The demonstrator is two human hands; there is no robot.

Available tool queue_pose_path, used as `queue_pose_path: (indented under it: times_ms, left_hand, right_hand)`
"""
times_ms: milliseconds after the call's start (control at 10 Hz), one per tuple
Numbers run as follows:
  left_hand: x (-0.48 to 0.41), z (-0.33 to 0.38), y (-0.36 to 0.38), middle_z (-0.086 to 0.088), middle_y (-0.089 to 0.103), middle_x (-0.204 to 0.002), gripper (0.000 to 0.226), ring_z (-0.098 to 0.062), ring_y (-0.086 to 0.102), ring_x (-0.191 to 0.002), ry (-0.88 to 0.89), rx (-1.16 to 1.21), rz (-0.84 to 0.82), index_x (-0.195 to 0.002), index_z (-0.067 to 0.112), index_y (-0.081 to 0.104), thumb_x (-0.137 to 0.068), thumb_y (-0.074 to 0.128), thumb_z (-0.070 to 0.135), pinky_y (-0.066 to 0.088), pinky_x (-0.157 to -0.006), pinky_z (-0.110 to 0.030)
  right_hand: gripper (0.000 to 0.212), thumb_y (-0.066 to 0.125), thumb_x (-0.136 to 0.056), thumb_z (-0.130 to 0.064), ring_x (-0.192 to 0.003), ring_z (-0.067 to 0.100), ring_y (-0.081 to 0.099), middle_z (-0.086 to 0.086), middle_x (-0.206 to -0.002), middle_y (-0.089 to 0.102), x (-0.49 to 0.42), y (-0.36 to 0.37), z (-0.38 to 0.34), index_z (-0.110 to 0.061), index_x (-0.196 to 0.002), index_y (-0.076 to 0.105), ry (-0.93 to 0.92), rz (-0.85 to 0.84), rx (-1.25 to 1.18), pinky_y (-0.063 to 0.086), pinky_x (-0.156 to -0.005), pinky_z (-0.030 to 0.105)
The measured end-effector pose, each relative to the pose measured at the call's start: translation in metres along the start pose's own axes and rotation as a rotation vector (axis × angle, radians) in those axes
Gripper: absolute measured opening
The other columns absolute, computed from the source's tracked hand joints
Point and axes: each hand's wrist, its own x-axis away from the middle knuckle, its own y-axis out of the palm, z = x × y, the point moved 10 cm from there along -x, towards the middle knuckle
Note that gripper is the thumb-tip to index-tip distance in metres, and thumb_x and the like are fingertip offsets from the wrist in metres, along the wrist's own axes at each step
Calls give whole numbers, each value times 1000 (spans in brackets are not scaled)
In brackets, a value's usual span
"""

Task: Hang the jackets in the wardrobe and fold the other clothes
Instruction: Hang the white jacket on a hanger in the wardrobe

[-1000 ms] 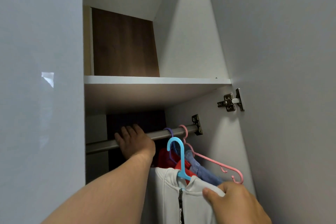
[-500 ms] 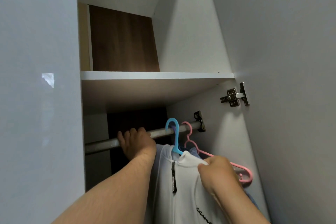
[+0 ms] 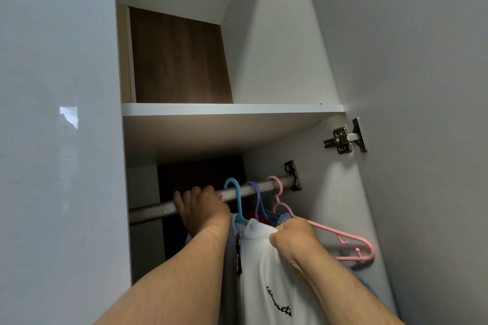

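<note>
The right grip [image 3: 293, 236] was bunched into a fist, pinching the shoulder cloth of the white jacket [image 3: 264, 272] just below its collar. The jacket hung on a blue hanger [image 3: 237, 200] whose hook curved over the rail [image 3: 150, 212]; from where I stood I could not say for sure that it sat fully on the bar. The zip pull dangled at the jacket's open front, and dark script ran across the chest.

The left grip [image 3: 203, 208] was curled over the rail just beside the blue hook, fingers wrapped across the top of the bar.

To the right along the rail came a purple hanger [image 3: 256, 195], then a pink hanger [image 3: 343, 239], its arm sticking out towards the side wall. Red and blue clothes showed between them, behind the white collar. The rail ended in a metal bracket [image 3: 293, 174]. Above ran a white shelf [image 3: 232, 108] with a brown back panel, and a hinge [image 3: 344, 140] sat on the right wall. A glossy door [image 3: 52, 166] filled the left.
</note>
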Motion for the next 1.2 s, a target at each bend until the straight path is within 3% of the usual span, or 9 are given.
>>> queue_pose_path:
  times_ms: [200, 400, 500, 600, 700, 800, 1000, 1100, 1200]
  left_hand:
    - [1, 2, -1, 1, 61, -116, 27, -21, 48, -121, 20, -33, -20, -113, 27, 63, -101, 41, 37, 9, -121, -44]
    - [3, 3, -1, 0, 60, -117, 29, -23, 47, -122, 51, -64, -1, -114, 26, 61, -102, 36, 37, 9, -121, -46]
    - [7, 6, 3, -3, 57, -122, 31, -25, 43, -124, 72, -129, 4, -118, 25, 56, -103, 31, 35, 8, -121, -48]
    - [9, 7, 8, -5, 51, -135, 30, -28, 34, -135, 87, -167, -12, -127, 24, 50, -100, 39, 29, 5, -121, -49]
    - [8, 7, 14, -10, 35, -153, 54, -32, 14, -148, 88, -233, -83, -144, 21, 36, -93, 51, 26, 0, -122, -51]
    - [8, 9, 13, -14, 22, -160, 60, -33, 7, -150, 73, -262, -152, -152, 17, 25, -96, 44, 25, 0, -122, -50]
    - [50, 20, 6, -16, 22, -159, 59, -32, 16, -149, 112, -195, -187, -151, 12, 26, -99, 44, 34, 17, -120, -48]
    - [77, 29, 2, -11, 41, -147, 45, -29, 33, -140, 137, -88, -230, -139, 14, 44, -99, 45, 35, 32, -112, -41]
    - [104, 44, -4, -7, 54, -132, 28, -26, 49, -126, 209, 127, -326, -125, 13, 54, -100, 42, 19, 43, -101, -37]
  right_hand:
    - [12, 60, -87, -3, -64, 13, 52, 5, -74, 61, 18, 11, 8, -6, -91, 71, -193, -61, -76, 39, -49, 17]
    - [32, 65, -90, -15, -84, -14, 56, -25, -97, 60, 44, 14, 15, -40, -108, 56, -472, 4, -67, 38, -72, 0]
    - [54, 72, -86, -22, -102, -19, 50, -41, -110, 55, 54, 6, 10, -61, -117, 52, -663, -147, -64, 37, -102, 10]
    - [75, 77, -85, -30, -109, -30, 40, -29, -139, 52, 65, -1, 2, -15, -148, 38, -699, -441, 11, 32, -104, 9]
    - [52, 57, -99, -7, -123, -2, 52, 21, -143, 48, 60, -3, 15, 0, -145, 33, -483, -249, 8, 39, -100, 15]
    - [49, 55, -98, -27, -126, 12, 51, -6, -139, 53, 85, -4, 36, -27, -145, 42, -283, 49, -45, 41, -102, 24]
    - [38, 58, -94, -28, -113, 8, 59, -13, -126, 63, 87, -27, 46, -30, -132, 57, -251, 154, -82, 45, -96, 24]
    - [37, 58, -93, -26, -117, 8, 58, -13, -127, 64, 95, -33, 48, -29, -130, 61, -234, 188, -117, 43, -101, 23]
    - [33, 56, -93, -23, -113, 10, 60, -17, -120, 65, 108, -46, 45, -38, -122, 62, -248, 251, -44, 42, -81, 16]
